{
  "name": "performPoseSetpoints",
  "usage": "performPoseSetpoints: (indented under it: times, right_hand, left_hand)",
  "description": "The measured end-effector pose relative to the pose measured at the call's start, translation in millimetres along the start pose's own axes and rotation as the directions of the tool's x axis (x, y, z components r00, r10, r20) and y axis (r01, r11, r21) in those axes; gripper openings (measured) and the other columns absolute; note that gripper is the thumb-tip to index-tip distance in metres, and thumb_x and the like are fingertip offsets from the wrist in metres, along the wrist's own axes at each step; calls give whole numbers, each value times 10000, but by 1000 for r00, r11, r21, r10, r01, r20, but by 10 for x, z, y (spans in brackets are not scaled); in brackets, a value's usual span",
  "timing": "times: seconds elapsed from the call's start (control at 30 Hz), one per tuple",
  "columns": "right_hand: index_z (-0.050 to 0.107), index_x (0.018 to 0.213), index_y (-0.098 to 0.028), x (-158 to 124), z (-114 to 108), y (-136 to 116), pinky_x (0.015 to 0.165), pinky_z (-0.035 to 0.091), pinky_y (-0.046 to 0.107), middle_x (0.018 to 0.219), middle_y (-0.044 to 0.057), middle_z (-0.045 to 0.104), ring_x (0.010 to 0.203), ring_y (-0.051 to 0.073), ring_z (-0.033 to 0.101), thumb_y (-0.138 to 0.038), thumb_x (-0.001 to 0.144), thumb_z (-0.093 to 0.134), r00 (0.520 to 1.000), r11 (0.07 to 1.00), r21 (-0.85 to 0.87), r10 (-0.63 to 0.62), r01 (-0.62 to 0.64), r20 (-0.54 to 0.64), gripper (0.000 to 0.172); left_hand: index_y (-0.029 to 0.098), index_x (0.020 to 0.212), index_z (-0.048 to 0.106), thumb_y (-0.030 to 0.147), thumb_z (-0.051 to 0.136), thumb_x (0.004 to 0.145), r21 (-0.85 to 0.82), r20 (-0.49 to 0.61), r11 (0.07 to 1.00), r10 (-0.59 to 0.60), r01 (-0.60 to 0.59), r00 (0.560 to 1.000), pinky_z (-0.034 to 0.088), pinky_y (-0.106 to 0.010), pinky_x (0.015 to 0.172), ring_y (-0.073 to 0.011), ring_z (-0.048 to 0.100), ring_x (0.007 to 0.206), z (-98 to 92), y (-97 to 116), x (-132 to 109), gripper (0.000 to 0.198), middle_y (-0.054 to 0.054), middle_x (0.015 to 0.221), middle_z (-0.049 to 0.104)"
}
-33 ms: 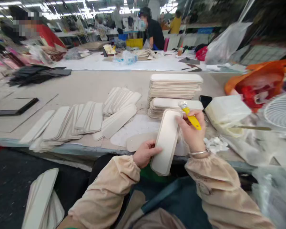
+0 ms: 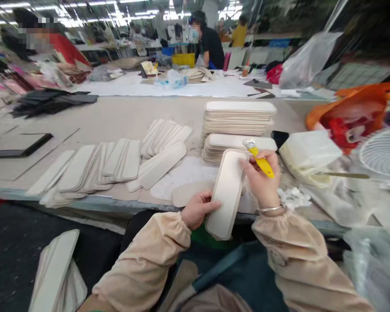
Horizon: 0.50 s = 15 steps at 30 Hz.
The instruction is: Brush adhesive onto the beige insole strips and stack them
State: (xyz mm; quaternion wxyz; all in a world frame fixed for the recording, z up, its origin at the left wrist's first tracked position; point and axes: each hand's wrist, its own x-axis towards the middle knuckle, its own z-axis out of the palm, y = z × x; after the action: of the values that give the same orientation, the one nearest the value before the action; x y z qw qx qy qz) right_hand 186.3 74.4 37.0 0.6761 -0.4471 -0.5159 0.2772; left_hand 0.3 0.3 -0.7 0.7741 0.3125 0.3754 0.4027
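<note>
A long pale panel with rounded ends (image 2: 226,195) is held tilted over the table's front edge. My left hand (image 2: 199,209) grips its left side, thumb on the face and fingers behind. At its upper right edge, my right hand (image 2: 263,177) pinches the panel and also holds a small brush with a yellow handle (image 2: 262,164), bristles pointing up and left. Behind the panel are two neat stacks of like panels, a nearer stack (image 2: 211,149) and a taller one (image 2: 238,119). Another panel (image 2: 185,193) lies flat just beyond my left hand.
Fanned panels (image 2: 81,167) spread across the table's left part; more rest on a dark surface (image 2: 56,268) at lower left. To the right are a white plastic container (image 2: 312,149), a dark phone (image 2: 280,138), an orange bag (image 2: 351,108) and a white fan (image 2: 385,151). Co-workers are across the table.
</note>
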Motion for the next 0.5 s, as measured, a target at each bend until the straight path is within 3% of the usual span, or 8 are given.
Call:
performPoseSetpoints:
  times: [0.3,0.5]
  right_hand:
    - [468,908,-246,-6,0,5,609,466,250,792,-59,586,656,114,569,-302,699,809,1000,998,-60,0,0,-2,403]
    - [516,867,-257,-34,8,-51,677,484,352,791,-10,603,672,161,595,-421,636,868,998,996,-91,7,-13,-69,451]
  left_hand:
    - [126,847,700,367,917,544,-2,-19,1000,18,-18,1000,479,-272,691,-137,629,704,-9,-21,32,444,-27,793,728]
    - [137,896,715,372,940,486,-120,0,993,3,-3,1000,487,-295,728,-153,642,723,26,-29,-21,523,-33,827,729]
